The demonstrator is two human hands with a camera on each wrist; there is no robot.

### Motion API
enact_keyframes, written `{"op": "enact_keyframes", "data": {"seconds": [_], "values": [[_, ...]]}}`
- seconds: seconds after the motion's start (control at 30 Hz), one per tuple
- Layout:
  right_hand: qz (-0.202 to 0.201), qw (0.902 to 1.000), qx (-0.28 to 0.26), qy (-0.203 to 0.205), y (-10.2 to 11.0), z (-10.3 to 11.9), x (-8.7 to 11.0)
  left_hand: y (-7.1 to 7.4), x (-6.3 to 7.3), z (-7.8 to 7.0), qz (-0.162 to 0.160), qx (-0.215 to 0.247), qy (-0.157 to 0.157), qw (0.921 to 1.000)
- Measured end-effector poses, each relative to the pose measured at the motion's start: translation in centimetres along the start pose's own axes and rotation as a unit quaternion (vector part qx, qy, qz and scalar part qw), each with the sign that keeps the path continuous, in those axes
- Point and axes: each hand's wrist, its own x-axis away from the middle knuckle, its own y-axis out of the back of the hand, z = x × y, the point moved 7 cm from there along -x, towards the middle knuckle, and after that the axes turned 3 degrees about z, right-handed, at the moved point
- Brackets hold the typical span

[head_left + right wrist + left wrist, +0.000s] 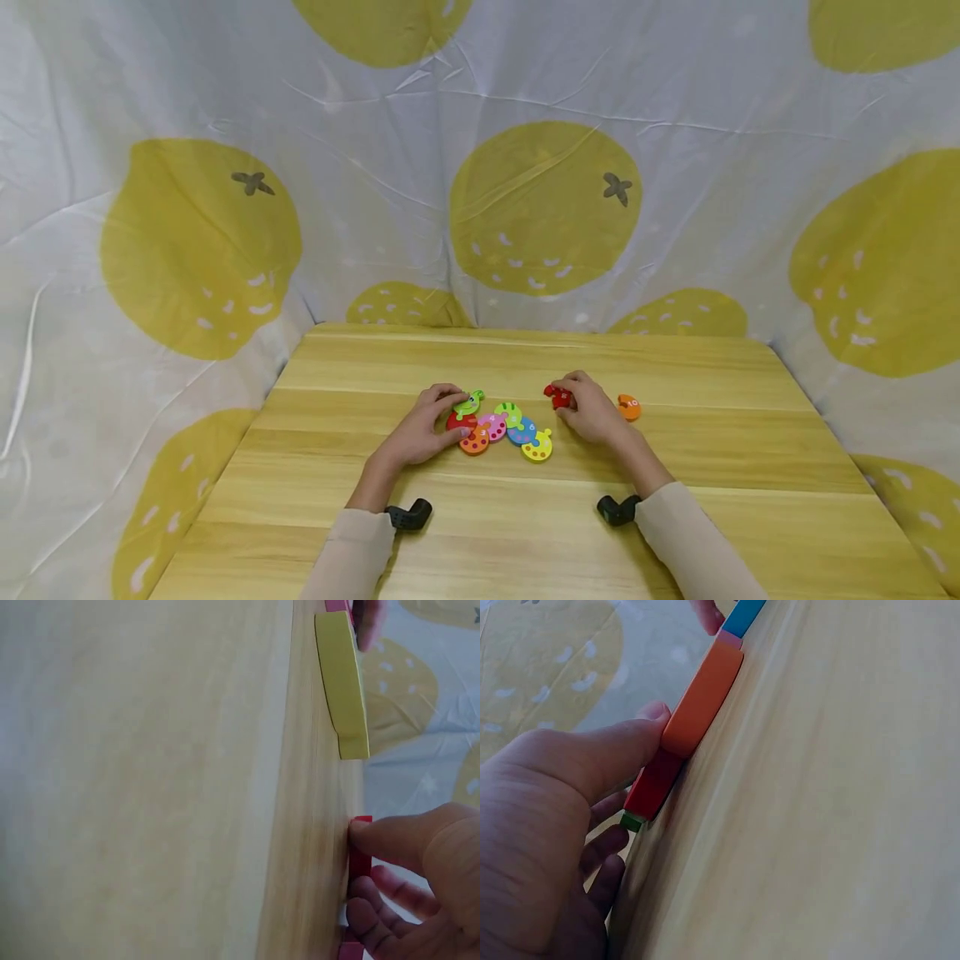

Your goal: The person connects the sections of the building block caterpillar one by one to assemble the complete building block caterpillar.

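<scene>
A joined caterpillar puzzle lies on the wooden table. It runs from a green head piece (467, 406) through red, orange (704, 697), pink, light green and blue pieces to a yellow piece (343, 684). My left hand (422, 427) holds its left end, the thumb against the red and orange pieces and the fingers around the head. To the right of the puzzle, my right hand (592, 410) pinches a loose red puzzle piece (361, 859) between thumb and fingers, low over the table. My palm and fingers hide part of that piece.
An orange puzzle piece (628, 407) marked 10 lies right of my right hand. A dark pink piece (350, 949) shows below the fingers in the right wrist view. Behind the table (480, 533) hangs a lemon-print curtain (390, 192).
</scene>
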Motion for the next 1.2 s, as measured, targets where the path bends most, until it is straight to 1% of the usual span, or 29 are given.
{"op": "enact_keyframes", "data": {"seconds": [0.1,0.27,0.33,0.4,0.53,0.63,0.77,0.9,1.0,1.13,1.2], "values": [[0.001,1.0000,-0.003,-0.008,0.4,0.1,0.2,0.0,-0.3,-0.1,-0.001,-0.008,-0.002,1.0000],[0.007,0.9989,-0.027,-0.038,0.8,-0.4,0.7,-0.1,-0.7,-0.2,0.001,-0.026,-0.002,0.9997],[0.010,0.9977,-0.041,-0.052,0.8,-0.6,0.9,-0.1,-0.8,-0.3,0.003,-0.026,-0.002,0.9996],[0.010,0.9973,-0.043,-0.059,0.8,-0.8,1.1,-0.2,-0.8,-0.3,0.002,-0.024,-0.003,0.9997],[0.010,0.9978,-0.031,-0.057,0.4,-0.8,1.4,-0.2,-0.7,-0.4,0.004,-0.021,-0.002,0.9998],[0.011,0.9983,-0.025,-0.052,0.0,-0.6,1.7,-0.2,-0.2,-0.2,0.004,-0.021,0.002,0.9998],[0.001,0.9982,-0.035,-0.048,0.0,-0.7,2.2,-0.2,0.1,-0.2,0.002,-0.023,0.000,0.9997],[-0.013,0.9975,-0.052,-0.046,0.5,-1.1,3.1,-0.1,-0.2,-0.4,-0.001,-0.024,-0.005,0.9997],[-0.022,0.9959,-0.069,-0.053,0.9,-1.3,3.8,-0.1,-0.3,-0.4,-0.001,-0.022,-0.006,0.9997],[-0.022,0.9949,-0.079,-0.058,0.8,-1.5,4.6,-0.3,0.0,-0.3,0.004,-0.020,-0.002,0.9998],[-0.017,0.9956,-0.077,-0.051,0.7,-1.4,4.8,-0.3,0.1,-0.2,0.003,-0.019,-0.001,0.9998]]}}
